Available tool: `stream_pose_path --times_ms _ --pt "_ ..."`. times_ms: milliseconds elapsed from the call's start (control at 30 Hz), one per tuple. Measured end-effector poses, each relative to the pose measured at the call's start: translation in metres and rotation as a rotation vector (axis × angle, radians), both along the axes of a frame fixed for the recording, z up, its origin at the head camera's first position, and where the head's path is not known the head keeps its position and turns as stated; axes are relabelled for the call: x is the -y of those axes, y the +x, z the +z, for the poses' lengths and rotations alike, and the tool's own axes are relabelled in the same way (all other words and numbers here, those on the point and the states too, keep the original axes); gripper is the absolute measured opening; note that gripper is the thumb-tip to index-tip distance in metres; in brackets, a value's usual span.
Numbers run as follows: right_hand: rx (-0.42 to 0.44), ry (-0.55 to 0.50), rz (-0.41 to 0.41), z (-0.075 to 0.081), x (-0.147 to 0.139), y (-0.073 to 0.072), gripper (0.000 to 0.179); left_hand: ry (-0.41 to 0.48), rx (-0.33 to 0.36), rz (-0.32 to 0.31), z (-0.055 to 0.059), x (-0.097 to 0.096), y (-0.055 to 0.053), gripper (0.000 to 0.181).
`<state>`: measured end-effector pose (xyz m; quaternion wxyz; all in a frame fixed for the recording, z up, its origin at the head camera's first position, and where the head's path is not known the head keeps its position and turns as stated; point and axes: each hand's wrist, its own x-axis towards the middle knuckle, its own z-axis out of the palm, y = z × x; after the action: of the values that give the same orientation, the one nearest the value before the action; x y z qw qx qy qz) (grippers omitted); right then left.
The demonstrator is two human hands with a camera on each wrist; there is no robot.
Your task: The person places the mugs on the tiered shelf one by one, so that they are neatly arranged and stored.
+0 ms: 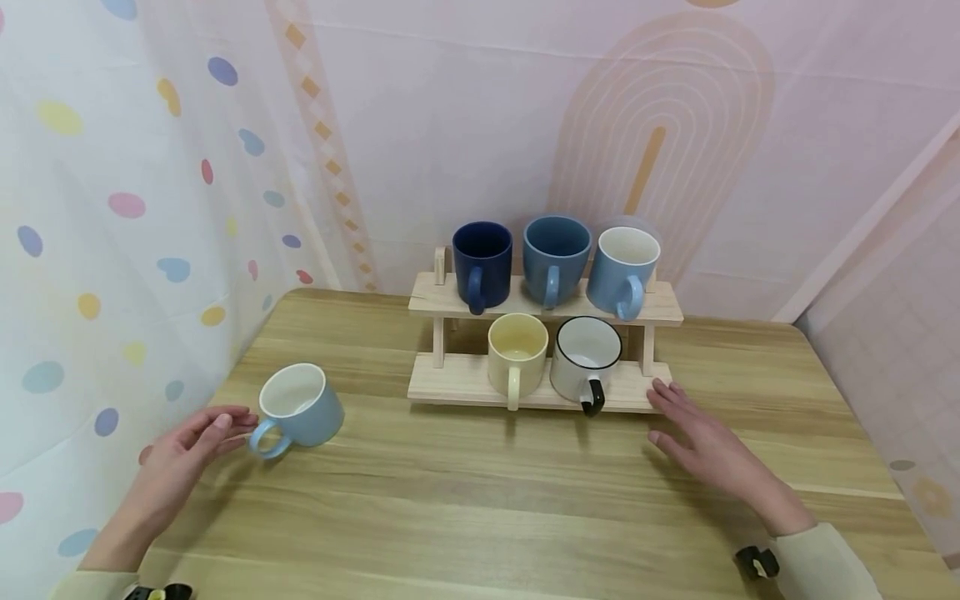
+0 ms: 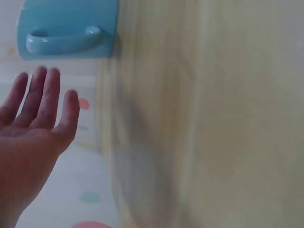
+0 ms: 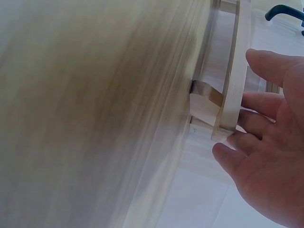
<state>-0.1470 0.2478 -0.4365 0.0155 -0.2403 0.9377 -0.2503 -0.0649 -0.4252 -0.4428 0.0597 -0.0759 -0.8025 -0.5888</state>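
A light blue mug with a white inside stands upright on the left of the table, its handle turned toward my left hand. That hand is beside the handle with fingers extended, holding nothing; the left wrist view shows a gap between the fingertips and the mug. On the other side, my right hand lies at the right end of the wooden two-tier rack's lower board, fingers loosely extended. From the right wrist, my hand appears against the board's end; whether it presses there I cannot tell.
On the rack's upper board stand a navy mug, a medium blue mug and a light blue mug. Below them are a cream mug and a white mug with black rim. Patterned curtains enclose the table.
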Motion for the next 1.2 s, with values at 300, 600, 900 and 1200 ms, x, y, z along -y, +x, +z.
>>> stream_pose_path --times_ms 300,600,900,1200 --pt "0.003 0.000 -0.002 0.000 0.000 0.000 0.061 0.016 0.118 -0.161 -0.010 -0.005 -0.006 0.034" --pt "-0.016 -0.009 0.006 -0.001 0.000 0.000 0.061 0.007 0.216 -0.130 -0.011 -0.017 -0.009 0.040" --pt "-0.015 -0.005 0.005 0.000 -0.001 0.001 0.061 0.151 0.175 -0.135 -0.013 -0.030 -0.009 0.039" --pt "-0.004 -0.008 0.005 0.001 -0.002 0.001 0.061 0.243 0.084 -0.145 -0.004 -0.065 -0.010 0.039"
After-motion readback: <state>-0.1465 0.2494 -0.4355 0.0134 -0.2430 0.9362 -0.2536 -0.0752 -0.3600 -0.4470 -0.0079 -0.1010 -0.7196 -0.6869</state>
